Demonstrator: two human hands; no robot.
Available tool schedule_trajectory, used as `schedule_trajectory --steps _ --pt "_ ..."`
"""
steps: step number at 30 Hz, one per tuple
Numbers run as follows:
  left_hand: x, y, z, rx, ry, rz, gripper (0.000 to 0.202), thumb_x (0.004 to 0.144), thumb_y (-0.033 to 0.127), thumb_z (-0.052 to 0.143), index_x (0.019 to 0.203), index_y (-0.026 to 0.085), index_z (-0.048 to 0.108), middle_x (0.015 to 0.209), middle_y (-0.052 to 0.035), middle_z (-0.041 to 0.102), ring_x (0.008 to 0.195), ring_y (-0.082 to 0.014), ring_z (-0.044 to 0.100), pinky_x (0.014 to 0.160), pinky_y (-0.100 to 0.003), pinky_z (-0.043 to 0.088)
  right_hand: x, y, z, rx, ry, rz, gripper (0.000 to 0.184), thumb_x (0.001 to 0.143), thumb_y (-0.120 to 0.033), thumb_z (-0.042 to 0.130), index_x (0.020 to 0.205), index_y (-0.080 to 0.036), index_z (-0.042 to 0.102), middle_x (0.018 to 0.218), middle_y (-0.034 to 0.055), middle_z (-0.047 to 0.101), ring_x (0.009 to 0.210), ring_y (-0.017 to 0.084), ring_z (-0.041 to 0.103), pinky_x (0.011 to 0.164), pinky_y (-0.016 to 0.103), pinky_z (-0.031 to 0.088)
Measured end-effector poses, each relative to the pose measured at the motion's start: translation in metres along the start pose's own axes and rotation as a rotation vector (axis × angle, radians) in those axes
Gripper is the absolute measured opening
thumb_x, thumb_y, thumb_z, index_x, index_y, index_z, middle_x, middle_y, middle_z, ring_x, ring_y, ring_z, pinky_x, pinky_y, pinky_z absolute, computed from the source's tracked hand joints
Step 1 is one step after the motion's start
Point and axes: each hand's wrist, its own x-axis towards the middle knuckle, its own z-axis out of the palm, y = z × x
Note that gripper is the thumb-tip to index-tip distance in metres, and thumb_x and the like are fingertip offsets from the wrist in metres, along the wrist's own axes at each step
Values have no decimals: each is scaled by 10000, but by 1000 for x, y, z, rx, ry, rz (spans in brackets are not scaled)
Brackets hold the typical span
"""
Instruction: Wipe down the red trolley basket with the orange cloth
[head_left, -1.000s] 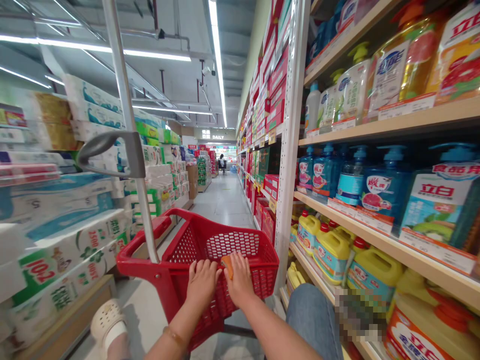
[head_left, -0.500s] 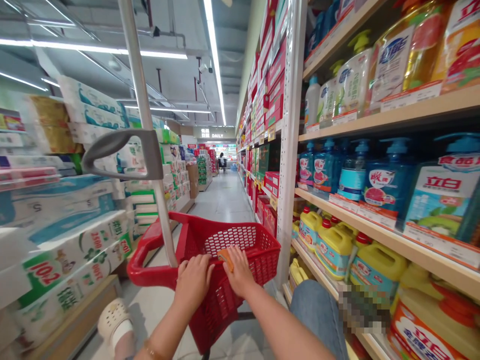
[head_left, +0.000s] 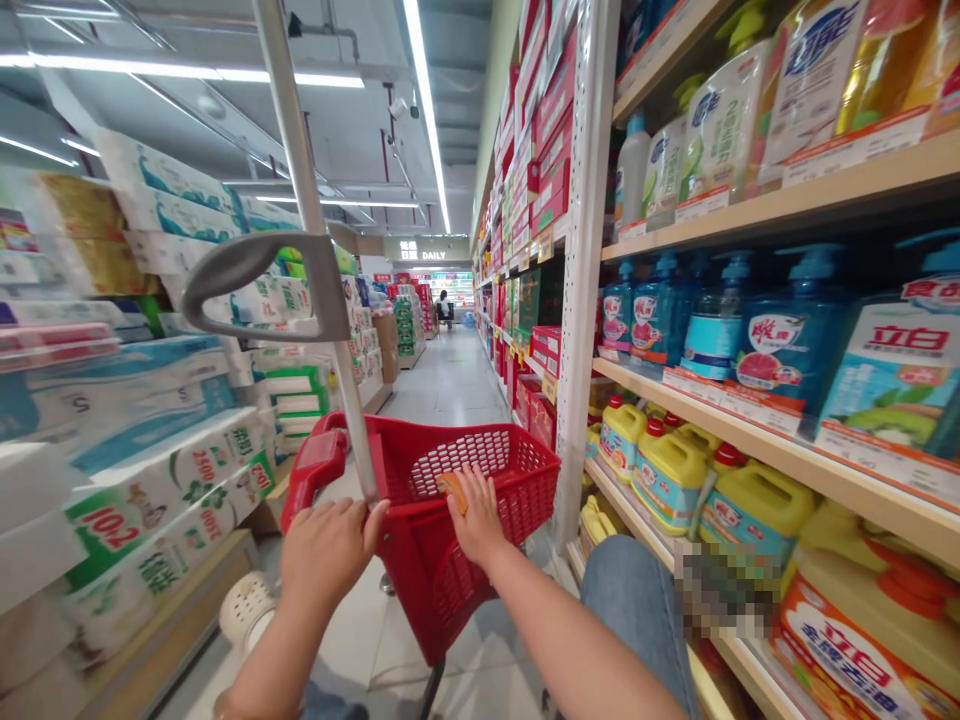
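A red plastic shopping basket (head_left: 480,455) on wheels stands in the aisle in front of me, with a grey metal pull handle (head_left: 300,200) rising from its near left corner. My left hand (head_left: 330,545) lies on the near rim at the foot of that pole, fingers stretched forward and nothing in them. On the near rim further right, my right hand (head_left: 474,520) has its fingers closed over the edge. They press a small orange thing (head_left: 452,490) against it. I cannot see inside the basket.
On the right, wooden shelves (head_left: 750,405) hold blue pump bottles (head_left: 780,335) and yellow jugs (head_left: 667,475) close to my jeans-clad knee (head_left: 637,610). Stacked tissue packs (head_left: 142,490) line the left. My white shoe (head_left: 244,605) is on the grey floor (head_left: 442,385). A person (head_left: 444,305) is far down the aisle.
My left hand has slid left along the rim, away from my right hand, to the foot of the pole. The basket has swung, its left corner now nearer me. My right hand stays put.
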Motion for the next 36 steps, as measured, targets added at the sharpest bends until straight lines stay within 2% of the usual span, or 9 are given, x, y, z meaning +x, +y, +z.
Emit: schedule_trajectory --steps 3,5,10,15,20,27,30,33,36 --pt "0 -11 2 -184 13 147 323 913 361 393 821 218 668 755 -26 689 744 -186 611 722 -314 380 13 6 -10 26 -18 128 451 974 -368 327 1371 -184 438 1452 87 395 1400 242 213 1133 518 144" --pt "2 -11 5 -219 93 97 353 926 322 367 778 201 664 756 -37 689 750 -180 606 761 -313 388 17 0 -12 60 -27 171 448 976 -369 320 1369 -193 443 1443 90 408 1396 250 223 1124 535 155" --pt "8 15 3 -66 165 -110 421 926 329 367 598 182 586 591 -59 621 656 -212 567 704 -354 369 10 -29 -15 219 -45 -54 482 975 -380 330 1438 -245 320 1499 39 314 1413 198 166 1139 487 164" --pt "8 10 0 -420 82 132 375 940 305 338 750 196 644 718 -29 673 714 -169 583 733 -317 384 20 -13 -31 248 -77 40 421 980 -359 310 1362 -250 448 1443 47 413 1393 223 237 1124 550 131" --pt "12 1 13 -590 171 65 450 939 271 270 596 193 552 621 -25 600 675 -161 534 747 -327 381 17 -11 -34 307 -9 109 442 974 -392 314 1348 -219 473 1448 75 402 1396 249 223 1118 562 146" --pt "14 47 1 -413 197 -40 407 923 240 299 577 199 511 593 -21 560 664 -169 502 757 -348 357 -10 -55 -43 499 241 141 481 993 -412 244 1433 -240 334 1475 58 359 1385 194 260 1124 457 262" --pt "17 69 -7 -343 181 -70 389 919 236 315 592 200 524 610 -25 580 685 -175 512 777 -357 352 -21 -66 -50 402 283 134 523 989 -396 271 1476 -218 216 1519 80 256 1406 226 194 1126 517 222" --pt "22 88 -11 -302 148 -95 368 913 236 330 627 203 558 641 -28 613 720 -188 535 813 -377 346 -31 -73 -63 232 282 30 563 976 -370 324 1486 -181 178 1533 110 198 1414 264 148 1117 565 204" --pt "28 92 -11 -319 76 -7 329 896 229 351 686 202 603 678 -32 649 708 -192 557 788 -377 356 -32 -71 -88 120 193 -154 535 956 -324 391 1460 -187 275 1485 98 332 1392 241 238 1130 510 233"
